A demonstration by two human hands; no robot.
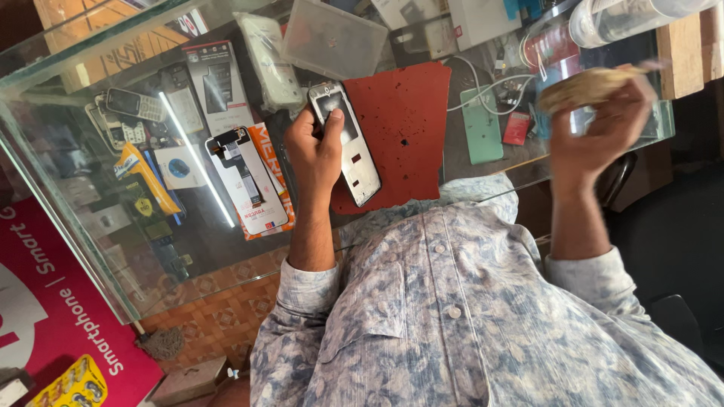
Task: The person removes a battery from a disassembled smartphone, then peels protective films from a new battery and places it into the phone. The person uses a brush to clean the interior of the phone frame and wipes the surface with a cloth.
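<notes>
— Position of the phone housing [345, 143]?

— Over the glass counter [90, 196], at the edge of the red mat [407, 128], clasped in the left hand [315, 151]; thumb across its face.

— Right hand [603, 132]?

— Raised clear of the counter, fingers closed round a tan brush-like tool [584, 85]; blurred.

— Packaging?

— White and orange phone boxes [253, 181] lie under the glass; a red sign [53, 301] with white lettering stands lower left.

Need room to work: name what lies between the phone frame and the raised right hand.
Head view: a red mat, then a green phone cover, on the glass counter.
</notes>
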